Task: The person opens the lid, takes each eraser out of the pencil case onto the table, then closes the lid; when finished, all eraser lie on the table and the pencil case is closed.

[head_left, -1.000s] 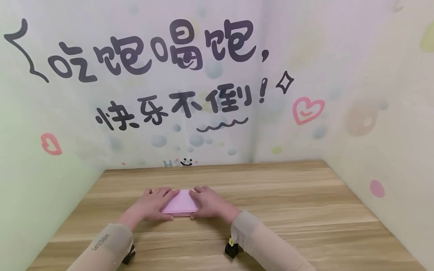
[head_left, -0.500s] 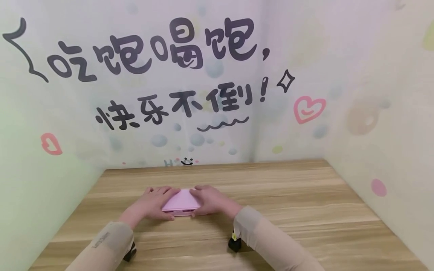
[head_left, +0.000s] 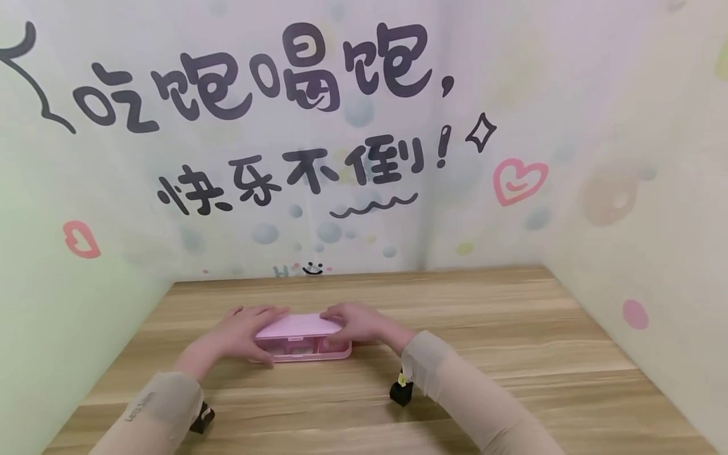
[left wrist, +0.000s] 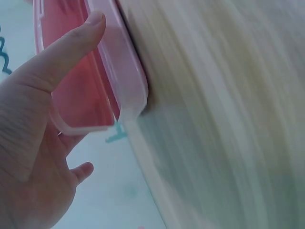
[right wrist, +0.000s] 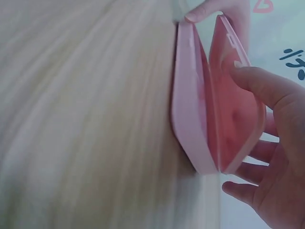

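A pink plastic box (head_left: 297, 325) with a hinged lid lies on the wooden table, its lid raised partway and its front gap facing me. Divided compartments show in the gap; their contents are too unclear to tell. My right hand (head_left: 364, 323) pinches the lid at its right side; in the right wrist view the thumb is against the inside of the lid (right wrist: 236, 124) and the fingers are behind it. At the left end, my left hand (head_left: 232, 336) holds the box. Its thumb reaches the front edge of the base (left wrist: 129, 78), while its fingers lie over the lid.
The wooden table (head_left: 483, 354) runs back to a white printed wall cloth (head_left: 375, 221). Side walls stand at left and right. A small black wrist device (head_left: 401, 393) hangs under the right sleeve, another black device (head_left: 202, 418) under the left.
The lid was closed a second ago; it has risen at the front, so the inside now shows. The hands have moved farther apart, the left one going left and the right one slightly right.
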Demonstrator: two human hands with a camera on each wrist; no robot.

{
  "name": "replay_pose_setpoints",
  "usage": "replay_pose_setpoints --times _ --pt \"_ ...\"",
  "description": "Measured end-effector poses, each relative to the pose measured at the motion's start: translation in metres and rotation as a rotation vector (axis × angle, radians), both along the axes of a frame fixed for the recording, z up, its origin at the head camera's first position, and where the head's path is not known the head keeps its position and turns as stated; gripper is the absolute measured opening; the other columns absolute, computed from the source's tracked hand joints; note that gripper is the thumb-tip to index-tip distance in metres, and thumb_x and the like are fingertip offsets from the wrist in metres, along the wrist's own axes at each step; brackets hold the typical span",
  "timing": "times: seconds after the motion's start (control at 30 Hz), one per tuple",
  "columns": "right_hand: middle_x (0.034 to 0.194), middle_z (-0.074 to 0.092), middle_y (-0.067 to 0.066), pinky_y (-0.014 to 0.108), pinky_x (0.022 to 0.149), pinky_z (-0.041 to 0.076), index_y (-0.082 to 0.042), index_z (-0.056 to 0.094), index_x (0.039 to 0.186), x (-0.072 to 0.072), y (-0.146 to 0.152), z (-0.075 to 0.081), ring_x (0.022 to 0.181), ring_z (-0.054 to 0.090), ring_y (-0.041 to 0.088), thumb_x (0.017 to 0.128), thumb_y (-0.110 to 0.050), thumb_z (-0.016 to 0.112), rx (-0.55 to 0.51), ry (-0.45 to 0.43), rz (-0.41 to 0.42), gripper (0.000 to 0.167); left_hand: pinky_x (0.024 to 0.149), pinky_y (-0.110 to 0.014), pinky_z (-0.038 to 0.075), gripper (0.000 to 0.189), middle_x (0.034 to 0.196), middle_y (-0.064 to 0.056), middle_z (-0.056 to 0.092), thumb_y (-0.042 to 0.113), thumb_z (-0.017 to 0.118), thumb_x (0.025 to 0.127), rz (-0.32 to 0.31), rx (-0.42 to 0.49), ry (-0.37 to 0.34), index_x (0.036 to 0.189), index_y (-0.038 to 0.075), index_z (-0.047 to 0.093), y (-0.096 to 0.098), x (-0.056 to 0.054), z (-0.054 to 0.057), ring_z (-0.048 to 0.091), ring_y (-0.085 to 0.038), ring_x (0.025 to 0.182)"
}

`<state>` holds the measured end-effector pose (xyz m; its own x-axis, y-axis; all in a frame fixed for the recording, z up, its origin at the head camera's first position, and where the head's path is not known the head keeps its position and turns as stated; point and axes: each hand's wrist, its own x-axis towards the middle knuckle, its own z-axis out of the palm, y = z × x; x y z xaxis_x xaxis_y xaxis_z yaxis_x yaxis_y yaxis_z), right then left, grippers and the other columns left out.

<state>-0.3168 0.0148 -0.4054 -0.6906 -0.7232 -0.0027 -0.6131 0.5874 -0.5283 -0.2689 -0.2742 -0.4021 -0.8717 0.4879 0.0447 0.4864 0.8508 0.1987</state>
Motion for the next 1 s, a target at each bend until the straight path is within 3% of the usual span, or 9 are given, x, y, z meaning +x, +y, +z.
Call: replay_pose_setpoints --times 0.2,0.4,0.53,0.67,0.83,1.0 --pt "0.123 0.065 0.003 0.031 0.097 0.043 -0.011 0.066 0.125 -0.008 0.010 0.010 0.114 0.057 0.016 0.082 -0.035 0.076 -0.056 -0.037 -0.023 0.050 0.104 -0.071 0.016 0.110 0.145 -0.018 0.044 0.056 0.083 0.064 0.026 0.051 0.020 0.152 0.015 0.031 -0.012 0.006 0.007 0.042 -0.040 0.131" --pt "0.108 0.069 -0.002 0.030 0.087 0.048 -0.011 0.070 0.117 -0.015 0.018 0.007 0.100 0.060 0.011 0.086 -0.036 0.071 -0.201 -0.137 -0.081 0.039 0.100 -0.066 0.031 0.112 0.143 -0.025 0.044 0.048 0.083 0.071 0.058 0.216 0.022 0.156 0.016 0.019 -0.023 0.010 0.011 0.045 -0.047 0.125" --pt "0.109 0.069 0.002 0.032 0.088 0.049 -0.009 0.069 0.118 -0.018 0.021 -0.001 0.102 0.061 0.014 0.092 -0.039 0.064 -0.294 -0.169 -0.142 0.040 0.098 -0.066 0.034 0.117 0.138 -0.032 0.045 0.041 0.084 0.073 0.054 0.369 0.024 0.157 0.019 0.006 -0.030 0.010 0.006 0.045 -0.050 0.124" --pt "0.109 0.068 0.006 0.034 0.084 0.050 -0.005 0.068 0.118 -0.018 0.020 -0.007 0.099 0.061 0.018 0.096 -0.040 0.057 -0.374 -0.196 -0.222 0.043 0.097 -0.066 0.035 0.122 0.139 -0.035 0.042 0.033 0.086 0.073 0.045 0.463 0.005 0.157 0.015 -0.001 -0.032 0.010 -0.004 0.044 -0.052 0.123" --pt "0.112 0.068 0.010 0.037 0.082 0.051 -0.003 0.063 0.126 -0.019 0.016 -0.010 0.101 0.061 0.021 0.099 -0.047 0.050 -0.453 -0.274 -0.319 0.054 0.097 -0.069 0.032 0.126 0.144 -0.036 0.034 0.031 0.085 0.074 0.063 0.504 -0.059 0.155 0.017 -0.011 -0.031 0.013 -0.012 0.038 -0.055 0.126" --pt "0.117 0.065 0.012 0.041 0.086 0.051 -0.003 0.056 0.134 -0.023 0.011 -0.011 0.106 0.060 0.024 0.099 -0.054 0.044 -0.465 -0.326 -0.378 0.063 0.099 -0.069 0.030 0.126 0.148 -0.036 0.026 0.030 0.083 0.076 0.087 0.500 -0.094 0.154 0.020 -0.015 -0.029 0.015 -0.015 0.035 -0.054 0.129"
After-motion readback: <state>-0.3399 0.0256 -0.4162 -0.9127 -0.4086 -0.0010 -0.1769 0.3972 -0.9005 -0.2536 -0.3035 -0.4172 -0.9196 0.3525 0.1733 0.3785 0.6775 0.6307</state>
